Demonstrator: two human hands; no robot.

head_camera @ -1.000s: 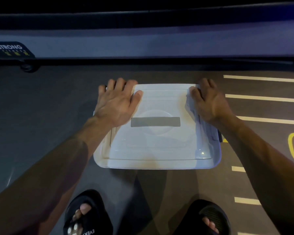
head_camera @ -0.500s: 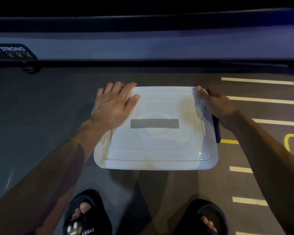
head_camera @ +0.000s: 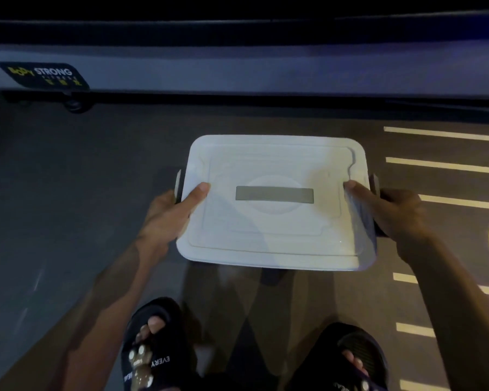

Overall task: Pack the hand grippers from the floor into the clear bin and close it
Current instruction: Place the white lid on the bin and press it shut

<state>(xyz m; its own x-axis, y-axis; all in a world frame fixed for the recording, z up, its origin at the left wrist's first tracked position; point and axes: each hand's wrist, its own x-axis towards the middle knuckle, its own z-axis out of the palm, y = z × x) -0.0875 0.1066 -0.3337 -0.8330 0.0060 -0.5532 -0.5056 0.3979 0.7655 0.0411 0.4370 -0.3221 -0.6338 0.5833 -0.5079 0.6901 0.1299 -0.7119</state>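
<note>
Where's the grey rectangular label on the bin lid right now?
In the head view, the grey rectangular label sits at the centre of the white plastic lid, midway between the left hand and right hand thumbs.

The clear bin (head_camera: 362, 221) sits on the floor (head_camera: 82, 193) at the centre of the view, with its lid (head_camera: 274, 201) on top. The left hand (head_camera: 167, 218) is at the bin's 9 o'clock side, thumb lying on the lid and fingers down beside the left latch (head_camera: 178, 184). The right hand (head_camera: 393, 213) is at the 3 o'clock side, thumb on the lid, fingers over the right latch (head_camera: 376, 183). At 6 o'clock, nearer the person, are two sandalled feet: the left sandal (head_camera: 153, 348) at about 7 o'clock, the right sandal (head_camera: 353, 359) at about 5. At 12 o'clock, beyond the bin, a long machine base (head_camera: 266, 71) runs across the view. Floor lines (head_camera: 446, 165) lie at 3 o'clock, beyond the right hand.
</note>
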